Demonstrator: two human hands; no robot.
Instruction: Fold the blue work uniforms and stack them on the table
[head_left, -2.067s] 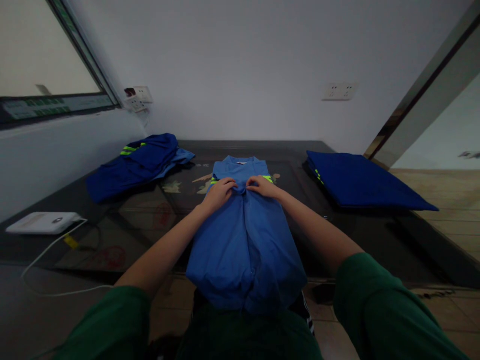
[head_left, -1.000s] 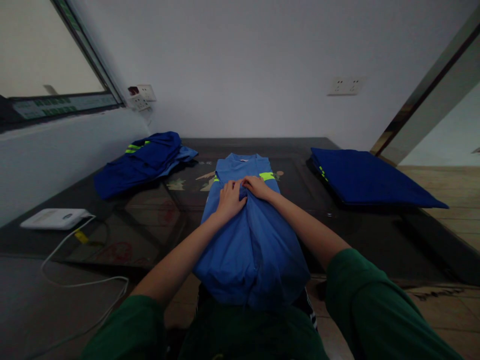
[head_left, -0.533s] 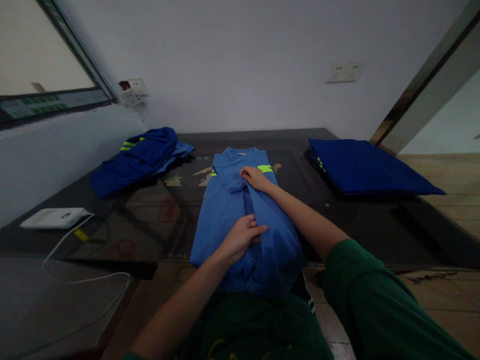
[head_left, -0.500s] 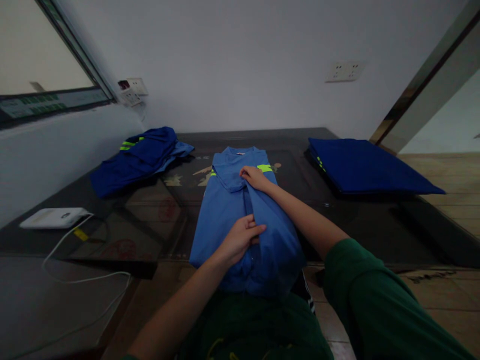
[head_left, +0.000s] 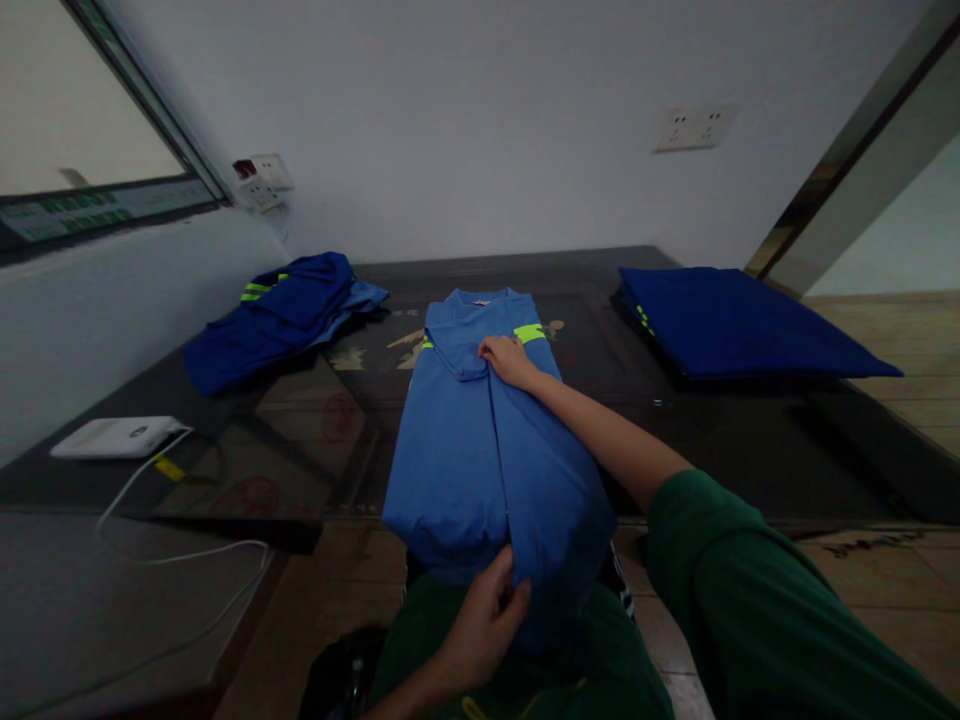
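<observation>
A light blue shirt (head_left: 457,440) with yellow-green stripes lies lengthwise on the dark glass table (head_left: 315,420), its lower end hanging over the near edge. My right hand (head_left: 507,359) presses on the front of the shirt just below the collar, fingers bent onto the cloth. My left hand (head_left: 484,620) is low, near my lap, pinching the shirt's bottom hem at the middle seam.
A crumpled heap of dark blue clothes (head_left: 277,315) lies at the back left. A flat stack of folded dark blue garments (head_left: 735,325) sits at the back right. A white device (head_left: 116,437) with a white cable (head_left: 180,555) rests at the left edge.
My left hand has slid from beside the right hand at the collar down the middle of the shirt to the hanging hem. The right hand has stayed near the collar.
</observation>
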